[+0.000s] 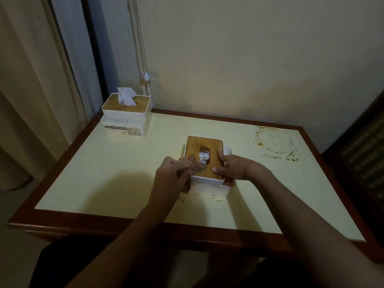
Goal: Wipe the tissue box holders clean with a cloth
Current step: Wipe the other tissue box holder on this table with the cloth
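left hand [172, 173] fingers clamp the cloth [194, 163] at the holder's [204, 156] 8 o'clock corner, long axis 12-to-6, right hand [232, 166] gripping its 4 o'clock edge.

Near holder [207, 185]: white body, looks like smooth plastic, lid [204, 151] wood-grain, matt, paper tissue visible in the slot. Cloth [192, 163] brown, soft, crumpled, blurred. Far holder [124, 119]: same white plastic body with a printed label on its front, light wood lid, white paper tissue [125, 96] sticking up. Table [108, 173]: pale cream top, smooth, slight sheen, brown crusty stains [274, 144]; frame dark reddish wood, semi-gloss. Curtain [31, 80] beige fabric. Wall matt.
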### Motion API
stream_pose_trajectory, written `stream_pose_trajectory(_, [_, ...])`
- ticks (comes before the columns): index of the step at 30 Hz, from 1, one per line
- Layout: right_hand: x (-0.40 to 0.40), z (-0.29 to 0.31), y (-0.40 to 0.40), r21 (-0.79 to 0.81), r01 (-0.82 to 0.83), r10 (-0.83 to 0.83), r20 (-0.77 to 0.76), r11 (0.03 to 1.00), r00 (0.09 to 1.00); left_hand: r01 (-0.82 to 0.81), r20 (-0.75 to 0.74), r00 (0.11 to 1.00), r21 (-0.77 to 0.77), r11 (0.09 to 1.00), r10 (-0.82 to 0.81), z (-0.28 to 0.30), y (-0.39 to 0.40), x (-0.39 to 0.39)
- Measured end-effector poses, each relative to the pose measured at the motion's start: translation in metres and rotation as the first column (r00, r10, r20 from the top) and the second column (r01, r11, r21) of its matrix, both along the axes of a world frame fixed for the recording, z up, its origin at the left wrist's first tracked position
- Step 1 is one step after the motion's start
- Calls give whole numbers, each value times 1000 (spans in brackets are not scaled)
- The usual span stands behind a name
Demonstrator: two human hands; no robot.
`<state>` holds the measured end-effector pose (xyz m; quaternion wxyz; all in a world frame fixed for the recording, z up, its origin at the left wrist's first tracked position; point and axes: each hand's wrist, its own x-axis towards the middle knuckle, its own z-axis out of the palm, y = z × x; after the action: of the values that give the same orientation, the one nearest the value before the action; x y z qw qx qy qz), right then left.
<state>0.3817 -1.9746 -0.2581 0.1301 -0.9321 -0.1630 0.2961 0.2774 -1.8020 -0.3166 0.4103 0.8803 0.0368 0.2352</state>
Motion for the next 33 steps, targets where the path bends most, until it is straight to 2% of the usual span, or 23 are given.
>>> stream_pose_trajectory(2, [-5,3,5,-26,33,-33,-11,999,999,-30,1,1000,3,1000,30,2,4,16])
stream_pose_trajectory(4, [-9,12,11,-74,41,-44,-48,996,998,-40,-78,996,-12,999,39,9,6,38])
stream_pose_trajectory(8, [-14,20,15,-105,150,-162,-117,983,980,12,-133,991,-34,999,-16,20,-3,81])
stream_pose_trajectory(11, [-18,16,9,-182,259,-255,48,948,966,36,-151,987,-138,990,-57,23,-15,100])
stream_pose_trajectory(14, [-17,5,1,-52,372,-341,299,927,891,-29,-190,980,-452,891,-65,20,-13,102])
stream_pose_trajectory(16, [-13,-2,-4,22,336,-314,419,942,852,-103,-205,978,-588,802,-25,10,-2,97])
stream_pose_trajectory(18, [-9,-9,-7,34,219,-209,463,975,861,-180,-242,969,-589,788,40,-1,11,89])
stream_pose_trajectory(20, [-2,-16,-11,25,100,-101,424,995,900,-200,-255,965,-555,807,64,-8,17,81])
stream_pose_trajectory(23, [12,-25,-16,-30,1,9,330,1000,944,-63,-207,978,-474,878,-42,-7,15,79])
stream_pose_trajectory(27, [25,-29,-20,-126,-73,102,236,989,966,43,-180,974,-461,887,-141,-7,7,89])
stream_pose_trajectory(29, [29,-29,-22,-125,-87,112,212,988,971,90,-167,965,-517,851,-204,-11,7,94])
stream_pose_trajectory(31, [32,-29,-24,-130,-107,131,195,986,972,131,-143,951,-614,778,-273,-13,7,96])
stream_pose_trajectory(33, [35,-28,-26,-137,-127,150,178,983,973,121,-117,959,-656,745,-259,-17,6,97])
